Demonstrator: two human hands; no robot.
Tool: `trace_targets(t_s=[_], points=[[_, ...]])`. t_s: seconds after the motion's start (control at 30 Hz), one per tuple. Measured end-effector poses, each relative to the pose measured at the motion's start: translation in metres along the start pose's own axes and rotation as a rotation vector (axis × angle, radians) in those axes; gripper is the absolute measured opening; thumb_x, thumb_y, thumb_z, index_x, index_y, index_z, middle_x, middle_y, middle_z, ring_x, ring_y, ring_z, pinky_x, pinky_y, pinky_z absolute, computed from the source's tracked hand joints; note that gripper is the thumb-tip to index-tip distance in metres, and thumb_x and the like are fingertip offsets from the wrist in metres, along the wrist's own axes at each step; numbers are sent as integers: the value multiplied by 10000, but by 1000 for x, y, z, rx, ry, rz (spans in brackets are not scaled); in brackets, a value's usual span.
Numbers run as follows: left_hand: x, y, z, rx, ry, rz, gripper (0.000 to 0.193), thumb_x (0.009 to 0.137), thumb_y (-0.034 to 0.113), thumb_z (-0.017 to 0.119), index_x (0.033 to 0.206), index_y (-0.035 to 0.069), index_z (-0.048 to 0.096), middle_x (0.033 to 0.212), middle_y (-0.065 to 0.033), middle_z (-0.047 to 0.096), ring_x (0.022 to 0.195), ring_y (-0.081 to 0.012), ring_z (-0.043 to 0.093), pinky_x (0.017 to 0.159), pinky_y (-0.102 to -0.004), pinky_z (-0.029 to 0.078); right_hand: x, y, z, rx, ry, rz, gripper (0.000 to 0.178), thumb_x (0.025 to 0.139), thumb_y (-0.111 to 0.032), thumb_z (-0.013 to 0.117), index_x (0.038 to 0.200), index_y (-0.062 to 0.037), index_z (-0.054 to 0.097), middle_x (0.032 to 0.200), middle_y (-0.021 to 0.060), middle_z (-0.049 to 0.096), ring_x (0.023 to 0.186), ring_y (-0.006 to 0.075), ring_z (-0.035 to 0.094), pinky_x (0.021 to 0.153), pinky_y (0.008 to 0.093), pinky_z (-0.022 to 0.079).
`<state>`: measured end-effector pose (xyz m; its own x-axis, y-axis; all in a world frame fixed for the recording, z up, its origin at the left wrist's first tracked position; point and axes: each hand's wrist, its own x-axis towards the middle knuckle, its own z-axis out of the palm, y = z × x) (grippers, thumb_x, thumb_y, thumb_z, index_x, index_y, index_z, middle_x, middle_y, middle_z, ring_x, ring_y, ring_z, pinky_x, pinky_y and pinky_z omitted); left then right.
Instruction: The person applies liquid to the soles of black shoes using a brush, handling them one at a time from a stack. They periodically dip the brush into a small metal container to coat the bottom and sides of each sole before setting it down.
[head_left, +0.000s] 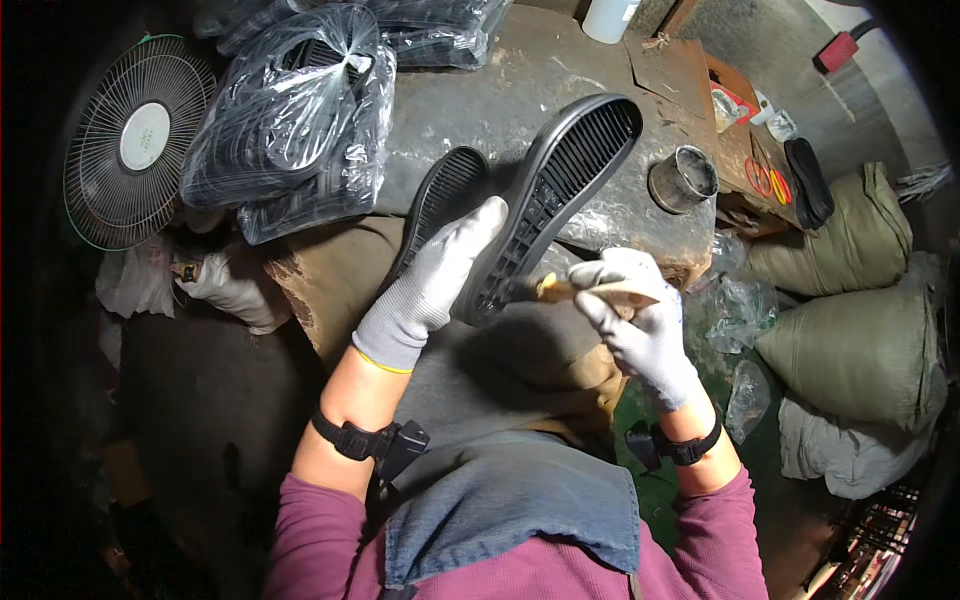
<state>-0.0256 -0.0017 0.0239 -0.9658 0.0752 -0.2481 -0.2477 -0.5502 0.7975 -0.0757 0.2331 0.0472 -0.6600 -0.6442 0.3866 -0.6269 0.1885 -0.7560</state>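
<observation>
A black shoe sole [545, 190], its ribbed and gridded inner side facing up, is tilted over my lap in the grip of my left hand [440, 262]. That hand wears a white-grey glove, its thumb lying along the sole's rim. My right hand [640, 325], gloved alike, is closed round a brush [552, 288] with a pale handle. The brush's dark, blurred tip is at the sole's lower end; whether it touches is unclear. A second black sole [437, 195] lies behind my left hand, partly covered by it.
A metal can [683, 180] stands on the worn workbench [455, 110]. Clear bags of black soles [290, 130] are piled at its left, beside a fan [146, 136]. Scissors [765, 180] lie at the right near a black sole pair [808, 183]. Green sacks [850, 345] fill the far right.
</observation>
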Motion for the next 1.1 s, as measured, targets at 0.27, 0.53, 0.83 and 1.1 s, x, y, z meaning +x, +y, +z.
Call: trace_targets(t_s=[0.27,0.53,0.83,1.1], points=[[-17,-7,6,158,-117,31,463,1085,314,373,1417,8,480,1252,-34,595,1110,-89,552,996,-265,441,23,26,-40,77,318,223,99,868,-78,720,939,-17,687,964,79,714,806,146,664,724,276,513],[-25,-35,1,-60,-71,-98,519,1061,437,380,1323,25,556,1100,-85,683,895,-137,682,785,-259,561,37,41,-51,-690,283,-251,138,770,-80,742,889,-127,691,926,28,708,886,234,642,849,370,462],[-31,-47,-2,-424,-193,-257,614,1056,479,292,1384,-6,479,1214,-232,633,1014,-399,674,783,-554,596,69,43,-58,-715,169,-390,194,760,-81,741,922,-134,649,997,2,702,909,226,650,940,406,454],[-24,-50,-6,-867,-297,-320,624,1046,484,288,1439,19,426,1327,-271,554,1112,-572,562,852,-746,471,70,40,-38,-548,334,-289,178,811,-131,759,981,-123,708,955,27,716,892,241,647,909,369,458]])
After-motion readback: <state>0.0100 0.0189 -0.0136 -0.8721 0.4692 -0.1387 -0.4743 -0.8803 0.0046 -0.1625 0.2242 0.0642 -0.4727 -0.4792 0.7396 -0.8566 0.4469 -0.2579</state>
